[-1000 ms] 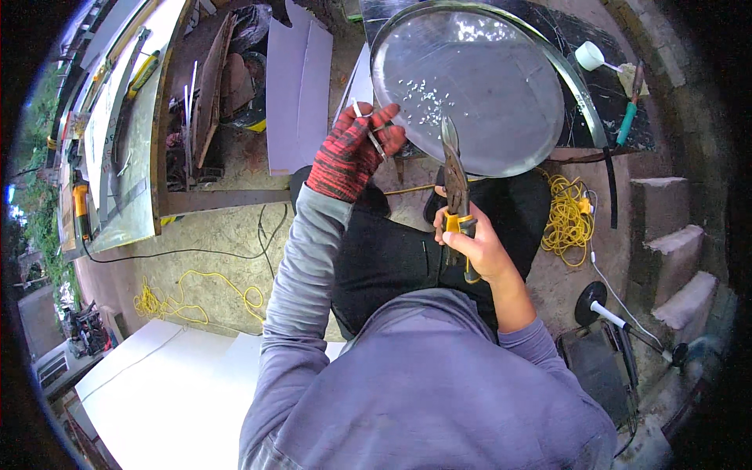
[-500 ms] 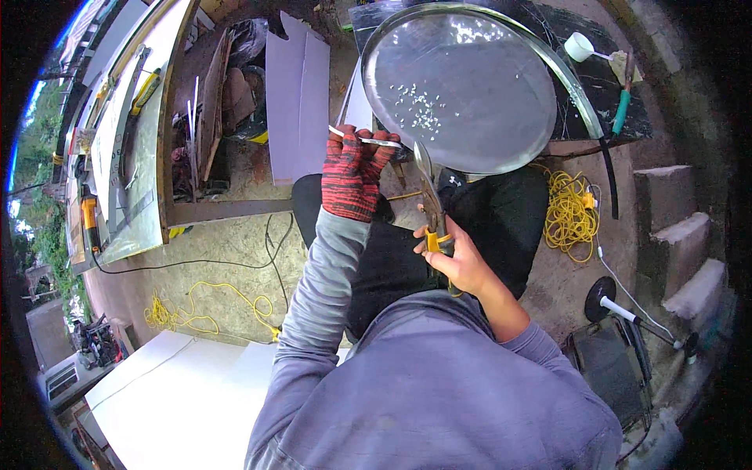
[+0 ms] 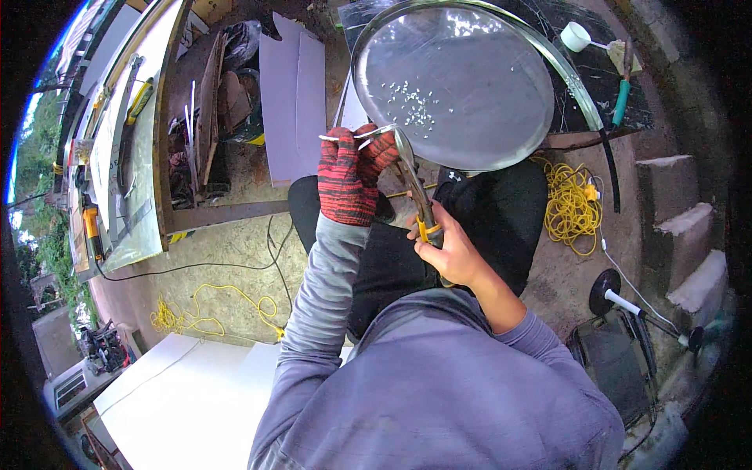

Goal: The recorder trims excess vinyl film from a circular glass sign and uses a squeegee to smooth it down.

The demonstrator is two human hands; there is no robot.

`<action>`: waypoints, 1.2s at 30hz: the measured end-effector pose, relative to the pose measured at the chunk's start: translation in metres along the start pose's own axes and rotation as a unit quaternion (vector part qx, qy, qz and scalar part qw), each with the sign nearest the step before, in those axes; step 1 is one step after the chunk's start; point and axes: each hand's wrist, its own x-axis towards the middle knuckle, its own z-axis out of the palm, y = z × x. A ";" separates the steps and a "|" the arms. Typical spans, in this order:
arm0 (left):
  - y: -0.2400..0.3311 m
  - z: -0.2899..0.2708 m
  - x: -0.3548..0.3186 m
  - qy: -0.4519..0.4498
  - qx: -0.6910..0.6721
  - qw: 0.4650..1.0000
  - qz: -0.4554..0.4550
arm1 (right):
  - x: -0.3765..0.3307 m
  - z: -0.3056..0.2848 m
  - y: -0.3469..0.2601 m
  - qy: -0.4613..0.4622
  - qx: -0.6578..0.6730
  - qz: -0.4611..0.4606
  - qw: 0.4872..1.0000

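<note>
My left hand (image 3: 346, 182), in a red and black knit glove, is closed on a thin whitish metal strip (image 3: 376, 132), whose ends stick out on both sides of the fingers. In my bare right hand (image 3: 456, 255) I grip a pair of tin snips (image 3: 419, 188) by handles with yellow on them. The jaws reach up to the strip's right end, close beside the gloved fingertips; whether they touch it I cannot tell. Just beyond is a large round metal tray (image 3: 493, 98), with small white bits (image 3: 411, 102) scattered on it.
Right of the tray lie a white cup (image 3: 576, 36) with a handle and a teal-handled tool (image 3: 622, 102). A coiled yellow cord (image 3: 570, 207) is on the floor near concrete steps (image 3: 672, 184). A workbench (image 3: 141, 180) with tools stands at left; grey-white board (image 3: 294, 102) leans ahead.
The snips have swung up and left, bringing their jaws to the strip's right end. The strip has tilted, its right end now higher. My right hand has shifted slightly left.
</note>
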 end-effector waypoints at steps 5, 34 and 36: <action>-0.005 -0.009 0.004 0.019 0.007 1.000 -0.007 | 0.002 0.001 -0.008 -0.015 0.043 0.005 0.999; -0.028 -0.002 0.024 0.019 0.093 0.995 0.030 | 0.014 -0.009 -0.008 0.048 -0.057 0.000 0.997; -0.034 -0.006 0.027 0.012 0.134 0.989 0.057 | 0.016 -0.010 -0.008 0.049 -0.056 0.012 0.997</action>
